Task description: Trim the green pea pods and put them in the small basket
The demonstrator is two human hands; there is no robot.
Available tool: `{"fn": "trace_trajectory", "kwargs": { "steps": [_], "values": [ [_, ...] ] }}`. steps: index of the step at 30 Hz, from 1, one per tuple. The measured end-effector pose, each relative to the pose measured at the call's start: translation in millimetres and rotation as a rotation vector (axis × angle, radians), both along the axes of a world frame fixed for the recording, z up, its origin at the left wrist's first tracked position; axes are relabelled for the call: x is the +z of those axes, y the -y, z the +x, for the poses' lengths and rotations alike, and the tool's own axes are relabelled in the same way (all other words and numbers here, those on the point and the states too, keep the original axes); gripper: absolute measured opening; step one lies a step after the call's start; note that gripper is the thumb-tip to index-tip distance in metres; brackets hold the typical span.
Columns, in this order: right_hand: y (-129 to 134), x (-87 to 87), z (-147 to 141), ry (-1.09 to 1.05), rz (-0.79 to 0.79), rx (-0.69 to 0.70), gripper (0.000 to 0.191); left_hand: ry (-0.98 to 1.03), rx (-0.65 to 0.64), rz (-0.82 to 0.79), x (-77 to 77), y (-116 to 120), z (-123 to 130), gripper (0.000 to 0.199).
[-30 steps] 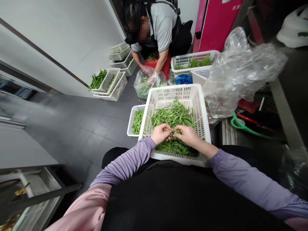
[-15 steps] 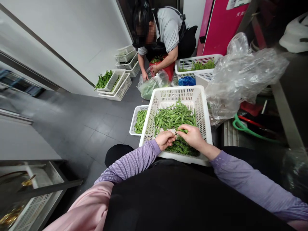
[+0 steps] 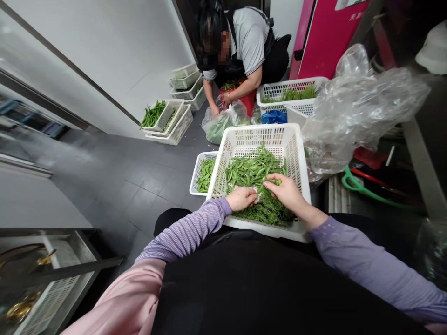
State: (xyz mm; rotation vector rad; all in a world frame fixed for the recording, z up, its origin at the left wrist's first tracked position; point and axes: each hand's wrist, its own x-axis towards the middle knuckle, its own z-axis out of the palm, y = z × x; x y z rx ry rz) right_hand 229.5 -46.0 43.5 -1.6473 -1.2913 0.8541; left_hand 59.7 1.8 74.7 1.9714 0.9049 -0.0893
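A large white plastic basket (image 3: 302, 186) sits at my lap. Flat green pea pods (image 3: 247, 168) are heaped in its far half, and a darker pile of stringy green trimmings (image 3: 267, 211) lies in the near half. Over the basket my right hand (image 3: 287, 191) is closed, with green pods between its thumb and fingers. My left hand (image 3: 241, 199) has its fingers curled in a pinch just left of it; whatever is in that pinch is too small to make out. The two hands are close but apart.
Left of my basket, a smaller white basket (image 3: 192, 179) holds more pods. Ahead, a co-worker (image 3: 249, 42) bends over a clear bag of greens (image 3: 223, 128). Stacked baskets (image 3: 181, 130) stand by the wall. Crumpled plastic bags (image 3: 359, 116) bulge at the right.
My right hand has shifted slightly up and right, its fingers lifted a little. My hands are a bit farther apart. The whole view has moved slightly.
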Motion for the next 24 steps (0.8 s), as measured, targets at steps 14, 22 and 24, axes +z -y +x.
{"fn": "trace_trajectory", "kwargs": {
  "steps": [14, 22, 24],
  "values": [
    [4.2, 7.4, -10.5, -0.600, -0.171, 0.163, 0.027, 0.389, 0.315, 0.013, 0.7, 3.1, 16.2, 0.032],
    [4.9, 13.9, -10.5, -0.802, -0.216, 0.292, 0.022, 0.524, 0.657, -0.390, 1.1, 21.4, 22.7, 0.025],
    [3.9, 12.7, -15.0, -0.912, -0.203, 0.243, 0.021, 0.559, 0.738, -0.350, 0.8, 20.8, 30.5, 0.024]
  ]
}}
